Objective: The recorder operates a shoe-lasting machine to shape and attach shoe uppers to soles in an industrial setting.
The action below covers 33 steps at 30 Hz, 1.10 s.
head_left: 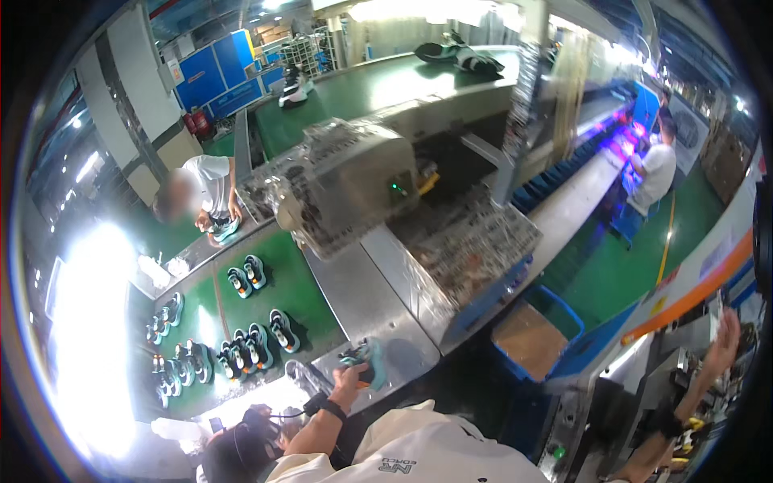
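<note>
My left hand [347, 384] is closed around the near side of a teal and black sneaker [369, 361], which rests on the metal edge of the bench [411, 342]. A black band circles that wrist. Far to the right, my right hand [724, 338] is raised with its fingers stretched out beside a machine with an orange curved edge [684, 298]. Nothing shows in its palm, and a dark band is on the wrist. To the left of the held shoe, several similar sneakers [256, 346] stand in rows on a green conveyor belt [278, 253].
Across the belt, a person [211, 189] handles another sneaker [225, 230]. A foil-wrapped metal machine [346, 181] stands beyond the bench. Nearby is a blue-framed cart [531, 338]. More shoes ride an upper belt [354, 92]. Another person [656, 173] sits at the far right line.
</note>
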{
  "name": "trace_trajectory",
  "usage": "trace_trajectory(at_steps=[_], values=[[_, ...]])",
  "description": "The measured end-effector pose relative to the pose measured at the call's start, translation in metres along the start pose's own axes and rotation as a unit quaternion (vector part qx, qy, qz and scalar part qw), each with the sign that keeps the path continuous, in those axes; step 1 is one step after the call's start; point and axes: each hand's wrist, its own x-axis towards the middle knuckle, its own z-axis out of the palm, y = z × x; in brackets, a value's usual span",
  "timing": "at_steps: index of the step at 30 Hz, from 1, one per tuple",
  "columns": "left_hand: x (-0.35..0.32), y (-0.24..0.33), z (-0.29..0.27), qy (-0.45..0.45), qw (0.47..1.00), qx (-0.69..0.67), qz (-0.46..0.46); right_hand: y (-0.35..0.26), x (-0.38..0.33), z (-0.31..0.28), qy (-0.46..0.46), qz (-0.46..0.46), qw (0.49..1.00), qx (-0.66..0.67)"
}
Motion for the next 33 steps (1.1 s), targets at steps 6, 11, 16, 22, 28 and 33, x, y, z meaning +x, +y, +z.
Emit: trace_trajectory(at_steps=[6, 11, 16, 22, 28, 33], values=[[0.17, 0.028, -0.051, 0.12, 0.981, 0.054, 0.141, -0.38, 0.122, 0.29, -0.191, -0.272, 0.943, -0.011], [0.249, -0.004, -0.119, 0.276, 0.896, 0.293, 0.187, -0.594, 0.144, 0.494, -0.23, -0.586, 0.776, 0.026], [0.259, 0.022, -0.088, 0.299, 0.909, 0.255, 0.137, -0.701, 0.141, 0.647, -0.235, -0.696, 0.676, -0.06], [0.253, 0.032, -0.088, 0.371, 0.892, 0.245, 0.082, -0.774, 0.098, 0.791, -0.204, -0.761, 0.609, -0.094], [0.26, 0.032, -0.083, 0.379, 0.89, 0.24, 0.082, -0.807, 0.073, 0.831, -0.33, -0.724, 0.602, -0.066], [0.269, 0.033, -0.073, 0.381, 0.896, 0.199, 0.11, -0.774, 0.125, 0.832, -0.373, -0.64, 0.659, -0.129]])
